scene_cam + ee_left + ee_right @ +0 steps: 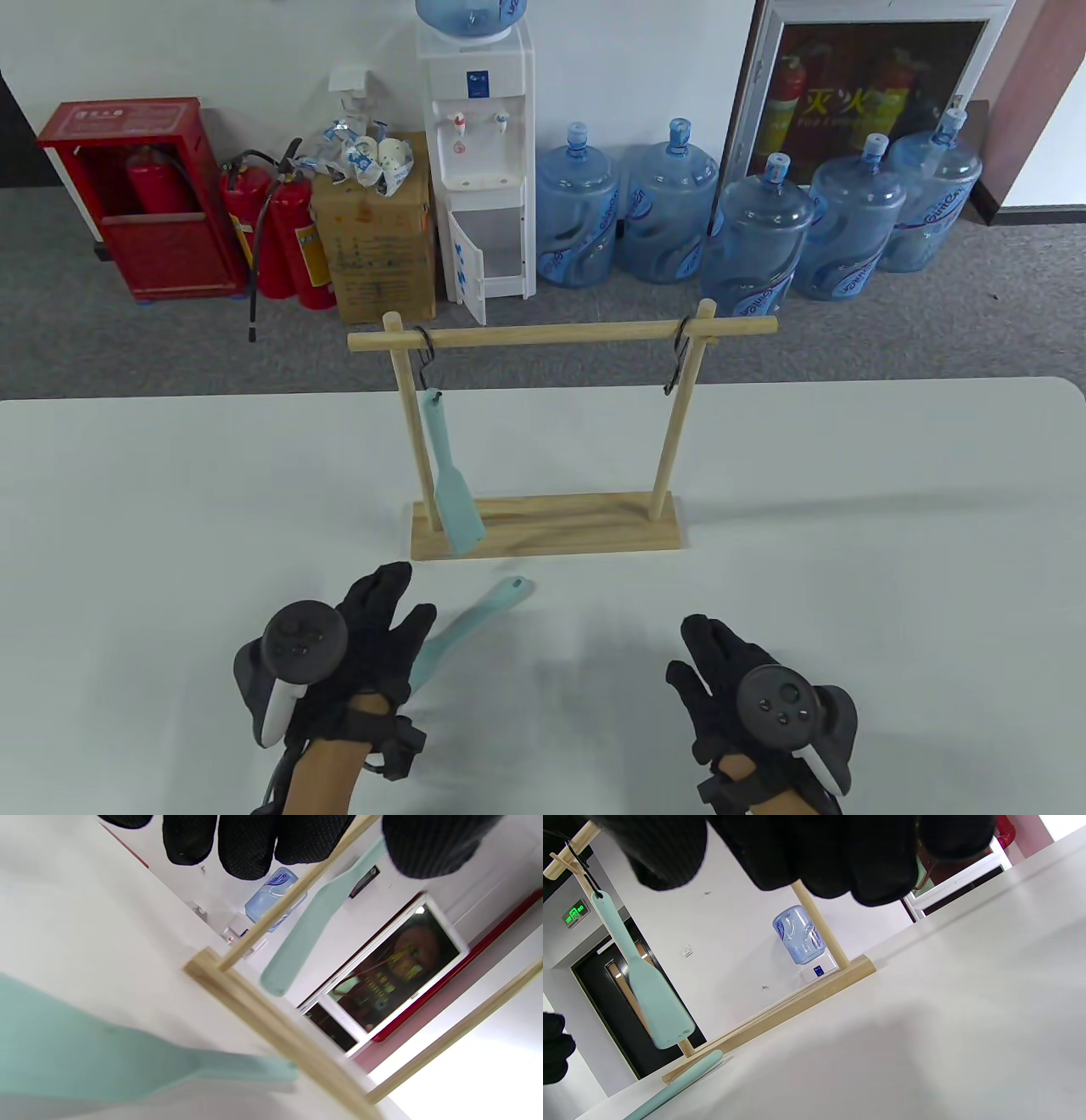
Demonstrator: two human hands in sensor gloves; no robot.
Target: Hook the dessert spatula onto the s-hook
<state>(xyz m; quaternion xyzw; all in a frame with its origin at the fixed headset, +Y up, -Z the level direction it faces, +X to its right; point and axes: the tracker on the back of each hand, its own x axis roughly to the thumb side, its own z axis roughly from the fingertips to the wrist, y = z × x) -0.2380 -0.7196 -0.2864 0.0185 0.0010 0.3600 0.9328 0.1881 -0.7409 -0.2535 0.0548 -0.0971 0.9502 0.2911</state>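
While your left hand lay over the blade end of the loose dessert spatula, I could not tell whether its fingers actually gripped the tool or only rested on it, since the left wrist view showed the fingertips hanging spread above the table with the blade blurred beneath the palm. That uncertainty was your first risk: had you lifted from a loose hold on the broad, flexible blade, the spatula could have pivoted and dropped. Its handle tip pointed away from that hand toward the wooden rack, lying just short of the base. Ahead of your left hand, a second spatula already hung from the left s-hook, so swinging yours up on that side could have knocked it loose or set it swaying. Further right, ahead of your right hand, the free s-hook hung from the crossbar beside the right post; it looked light and unfixed, so a misaimed handle hole could have pushed it along the bar or twisted it away. Your right hand held nothing, fingers loosely curled above the table, well apart from the spatula; leaving it idle meant nothing would have steadied that hook.
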